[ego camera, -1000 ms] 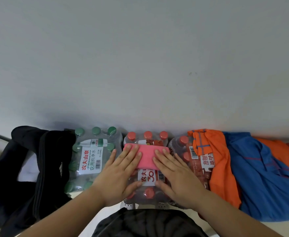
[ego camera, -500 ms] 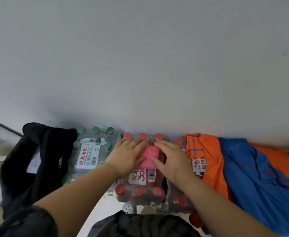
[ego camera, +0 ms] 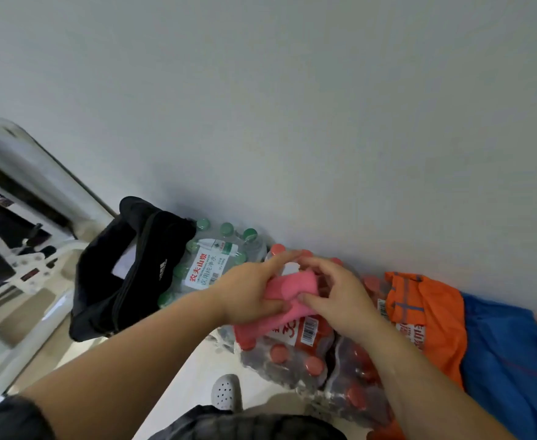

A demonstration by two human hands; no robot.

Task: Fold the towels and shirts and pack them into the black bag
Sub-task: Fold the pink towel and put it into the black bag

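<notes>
Head cam: folded pink towel (ego camera: 294, 289) held just over red-cap bottle pack (ego camera: 288, 357), between both hands. Long axis on a diagonal: low end toward near-left, high end toward far-right & wall. L hand (ego camera: 248, 296) wrapped round low-left half, thumb on near edge, fingers over top reaching past far edge. R hand (ego camera: 340, 300) clamped on high-right end, thumb pressed on near face, fingers curled over far side.

Black bag (ego camera: 111, 290) at left, touching green-cap bottle pack (ego camera: 211, 265); zip gaping, sth white inside, white three-bar logo on side. Green-cap pack label: red "农夫山泉", grey "饮用纯净水" under it, barcode. Red-cap pack label mostly hidden by towel & hands: barcode plus big curly digits, poss. "30", can't tell for sure.

Orange shirt (ego camera: 429, 312) draped over 2nd red-cap pack at right; label there w/ barcode, chars too blurred to read. Blue shirt (ego camera: 508, 360) just beside orange one. White perforated clog (ego camera: 226, 392) on floor, bottom centre.
</notes>
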